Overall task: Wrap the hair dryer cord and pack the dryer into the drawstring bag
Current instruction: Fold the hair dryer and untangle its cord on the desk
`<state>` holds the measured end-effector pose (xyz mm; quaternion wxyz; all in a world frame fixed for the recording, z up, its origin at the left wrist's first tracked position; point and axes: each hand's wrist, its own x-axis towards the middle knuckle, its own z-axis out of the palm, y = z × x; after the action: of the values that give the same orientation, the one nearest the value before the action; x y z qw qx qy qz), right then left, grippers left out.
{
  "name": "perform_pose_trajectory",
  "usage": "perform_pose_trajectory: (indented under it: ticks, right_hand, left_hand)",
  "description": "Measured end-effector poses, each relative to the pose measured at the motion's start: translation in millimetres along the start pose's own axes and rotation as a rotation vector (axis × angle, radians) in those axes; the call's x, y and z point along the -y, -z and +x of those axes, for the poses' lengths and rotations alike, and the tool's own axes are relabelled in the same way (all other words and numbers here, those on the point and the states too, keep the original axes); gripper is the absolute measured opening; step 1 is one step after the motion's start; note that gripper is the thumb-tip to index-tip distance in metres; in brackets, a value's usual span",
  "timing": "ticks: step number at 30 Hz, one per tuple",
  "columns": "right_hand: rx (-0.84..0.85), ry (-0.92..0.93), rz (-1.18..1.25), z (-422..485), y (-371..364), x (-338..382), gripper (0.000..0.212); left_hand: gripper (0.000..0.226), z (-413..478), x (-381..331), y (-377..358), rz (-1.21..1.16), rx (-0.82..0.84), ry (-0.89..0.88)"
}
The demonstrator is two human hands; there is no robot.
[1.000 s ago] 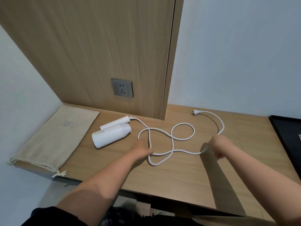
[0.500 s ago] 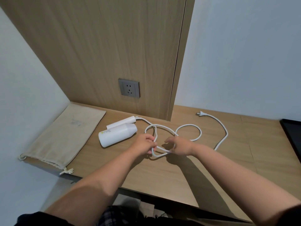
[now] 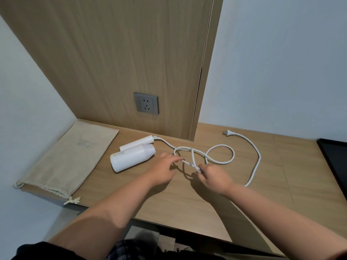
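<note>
A white hair dryer (image 3: 131, 156) lies folded on the wooden desk (image 3: 187, 199), its nozzle end toward the bag. Its white cord (image 3: 221, 153) runs right in loose loops and ends in a plug (image 3: 228, 133) near the back wall. My left hand (image 3: 165, 170) pinches a cord loop just right of the dryer. My right hand (image 3: 214, 176) grips gathered cord strands close beside it. A beige drawstring bag (image 3: 67, 158) lies flat at the desk's left end, its mouth toward the front edge.
A grey wall socket (image 3: 146, 103) sits on the wood panel behind the dryer. A black tray or screen (image 3: 336, 162) lies at the desk's right edge. The bag's drawstring knot (image 3: 72, 200) hangs by the front edge.
My right hand came left from the far cord bend and met my left hand, folding the cord into loops. The cord's outer bend shifted left with it.
</note>
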<state>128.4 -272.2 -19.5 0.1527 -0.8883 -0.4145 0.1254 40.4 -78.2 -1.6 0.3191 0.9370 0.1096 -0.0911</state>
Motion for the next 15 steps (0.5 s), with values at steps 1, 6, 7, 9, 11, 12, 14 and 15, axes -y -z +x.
perform_pose_trajectory:
  ticks: [1,6,7,9,11,12,14,15]
  right_hand:
    - [-0.01,0.013,0.005,-1.6,3.2,-2.1,0.024]
    - [0.008,0.068,0.065,-3.3,14.2,-1.6,0.031]
    - [0.004,0.041,0.109,-2.7,16.7,-1.6,0.032]
    - [-0.066,-0.093,0.276,0.5,24.0,-6.4,0.034]
    - [-0.186,-0.295,0.447,4.9,32.5,-20.0,0.034]
    - [-0.231,-0.384,0.499,6.6,36.9,-28.8,0.032]
    - [-0.265,-0.507,0.527,8.5,44.8,-45.7,0.028]
    - [-0.256,-0.548,0.525,9.3,48.3,-52.5,0.027]
  left_hand:
    - [0.056,-0.9,-3.3,-0.5,0.095,-0.008,-0.051]
    - [0.029,3.6,-16.6,-0.8,0.298,-0.103,-0.179]
    - [0.022,4.0,-15.3,1.2,0.304,-0.128,-0.18]
    - [0.019,4.4,-7.8,7.4,0.261,-0.2,-0.156]
    - [0.018,2.1,2.2,16.9,0.163,-0.307,-0.105]
    - [0.017,1.3,8.2,22.1,0.096,-0.365,-0.064]
    - [0.015,-0.6,18.9,33.3,-0.07,-0.464,0.042]
    - [0.015,-1.6,23.3,38.0,-0.154,-0.487,0.102]
